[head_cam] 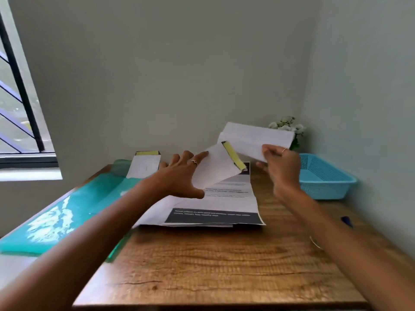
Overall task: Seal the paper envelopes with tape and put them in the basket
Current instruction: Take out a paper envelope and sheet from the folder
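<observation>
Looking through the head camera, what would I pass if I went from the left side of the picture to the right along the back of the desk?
Window → green mat → envelope lying at the back → left hand → envelope with the yellow strip → right hand gripping folded paper → blue basket.

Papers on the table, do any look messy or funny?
Yes. The printed papers are stacked unevenly, edges fanned out. Another envelope leans at the back, its flap open.
</observation>
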